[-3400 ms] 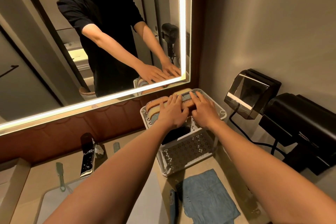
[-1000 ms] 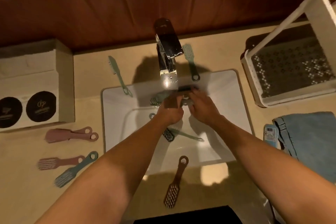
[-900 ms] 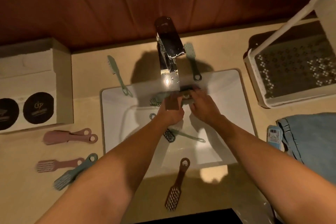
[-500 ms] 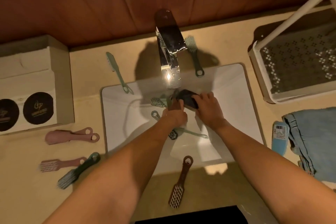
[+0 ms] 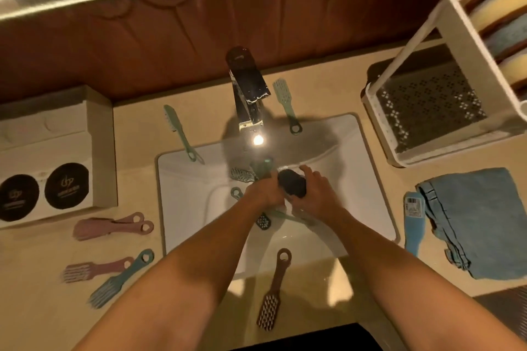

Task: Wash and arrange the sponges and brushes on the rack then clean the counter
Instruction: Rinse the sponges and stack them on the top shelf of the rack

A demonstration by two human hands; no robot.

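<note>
The fingers (image 5: 307, 171) of the right hand (image 5: 315, 195) were curled round a dark rounded scrubbing pad (image 5: 291, 184), held under the chrome tap (image 5: 246, 88), presumably for rinsing. The left hand (image 5: 263, 194) abutted it; its grip could not be determined. Below them, green plastic brushes (image 5: 242, 174) lay in the white basin (image 5: 188, 199). Far right of the fingers, the white perforated rack (image 5: 419, 35) held stacked sponges (image 5: 502, 8).

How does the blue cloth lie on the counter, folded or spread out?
Folded: the blue cloth shows several stacked edges along its left side.

Bare forearms (image 5: 199, 262), left hand (image 5: 263, 194), right hand (image 5: 316, 194)
</note>
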